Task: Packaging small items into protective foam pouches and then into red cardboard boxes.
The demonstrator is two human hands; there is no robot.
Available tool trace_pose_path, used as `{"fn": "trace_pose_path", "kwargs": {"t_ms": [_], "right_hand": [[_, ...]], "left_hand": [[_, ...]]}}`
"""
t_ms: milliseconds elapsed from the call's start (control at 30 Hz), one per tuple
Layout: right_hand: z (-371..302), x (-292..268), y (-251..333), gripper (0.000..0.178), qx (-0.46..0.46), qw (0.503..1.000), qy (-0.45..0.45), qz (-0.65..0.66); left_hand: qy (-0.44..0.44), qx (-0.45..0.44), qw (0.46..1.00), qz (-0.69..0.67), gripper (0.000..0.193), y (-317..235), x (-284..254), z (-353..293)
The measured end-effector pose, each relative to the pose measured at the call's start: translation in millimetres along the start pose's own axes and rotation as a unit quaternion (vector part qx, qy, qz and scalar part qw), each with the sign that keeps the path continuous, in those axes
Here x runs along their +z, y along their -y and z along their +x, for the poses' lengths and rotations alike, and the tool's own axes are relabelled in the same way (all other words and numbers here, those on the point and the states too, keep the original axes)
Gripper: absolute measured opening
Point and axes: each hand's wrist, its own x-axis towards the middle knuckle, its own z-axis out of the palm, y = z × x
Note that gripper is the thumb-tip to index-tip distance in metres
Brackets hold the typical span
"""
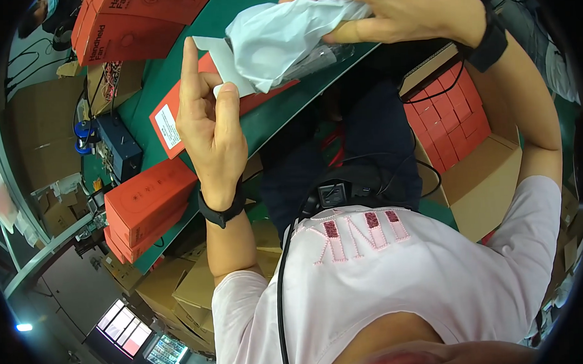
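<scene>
My right hand (414,14) grips a crumpled white plastic bag (279,39) at its right end, with something bulky inside that I cannot make out. Clear plastic (312,65) shows along the bag's lower edge. My left hand (211,130) holds a folded white card piece (224,61) against the bag's left end, thumb at its lower corner and index finger stretched along its upper one. Whether the card is loose or part of a box is hidden. Below both hands, a red-orange box (161,132) with a white label lies on the green table (282,114).
Large red boxes (129,33) stand at the table's far left, and smaller red boxes (150,204) are stacked near its left end. A blue-black device (119,147) sits between them. An open carton (483,180) full of red boxes is at my right. A black cable (283,293) hangs down my shirt.
</scene>
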Motion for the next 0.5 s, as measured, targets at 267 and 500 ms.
{"fn": "trace_pose_path", "kwargs": {"t_ms": [267, 500], "right_hand": [[-1.6, -29.8, 28.8, 0.046, 0.079, 0.995, 0.062, -0.023], [10.9, -46.2, 70.4, 0.043, 0.142, 0.976, 0.129, -0.107]], "left_hand": [[0.008, 0.005, 0.999, -0.038, 0.063, 7.1, -10.2, -1.5], [0.015, -0.004, 0.997, -0.072, 0.064, 5.5, -23.8, -7.5]]}}
